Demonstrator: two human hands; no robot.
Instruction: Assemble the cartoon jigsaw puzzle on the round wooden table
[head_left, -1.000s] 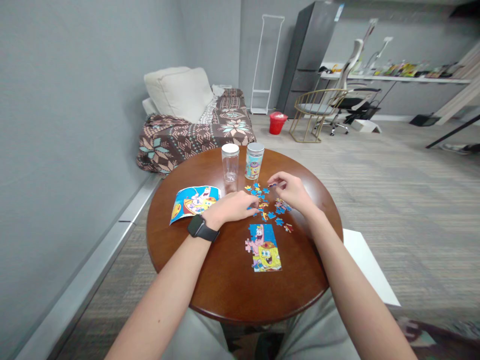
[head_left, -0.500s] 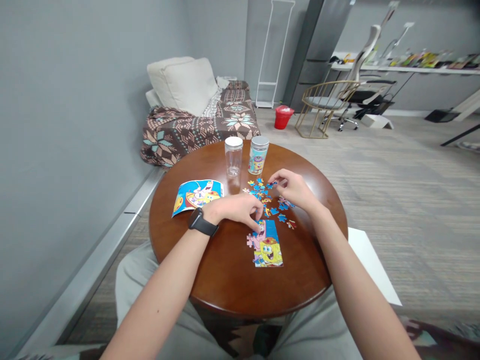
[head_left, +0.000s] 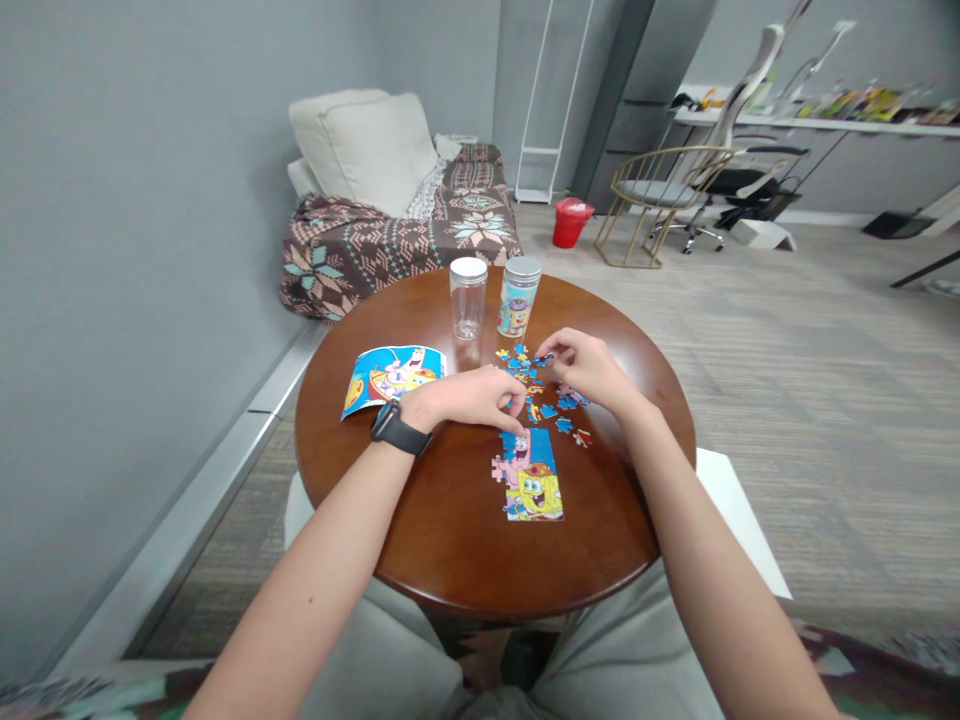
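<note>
A partly joined jigsaw puzzle [head_left: 534, 480] with cartoon figures lies on the round wooden table [head_left: 480, 560]. My left hand [head_left: 484, 398], a black watch on its wrist, rests just above it; the thumb tip meets the puzzle's top edge. The fingers are bent, apart from the thumb, and I see nothing held. Over the far side of the loose pile, my right hand [head_left: 585, 368] pinches a small blue puzzle piece [head_left: 543, 359] between thumb and fingertips. Loose puzzle pieces [head_left: 549, 411] lie between and below my hands, some hidden by them.
A curled picture sheet [head_left: 394, 378] lies at the left. Towards the back stand a clear jar [head_left: 469, 300] with a white lid and a printed jar [head_left: 519, 298]. Beyond the table are a covered sofa [head_left: 405, 235], a red bin [head_left: 571, 222] and a gold-framed chair [head_left: 660, 195].
The view has tilted down slightly, so everything sits a little higher. My left thumb has shifted from the puzzle's upper left to its top edge. My right hand stays at the pile.
</note>
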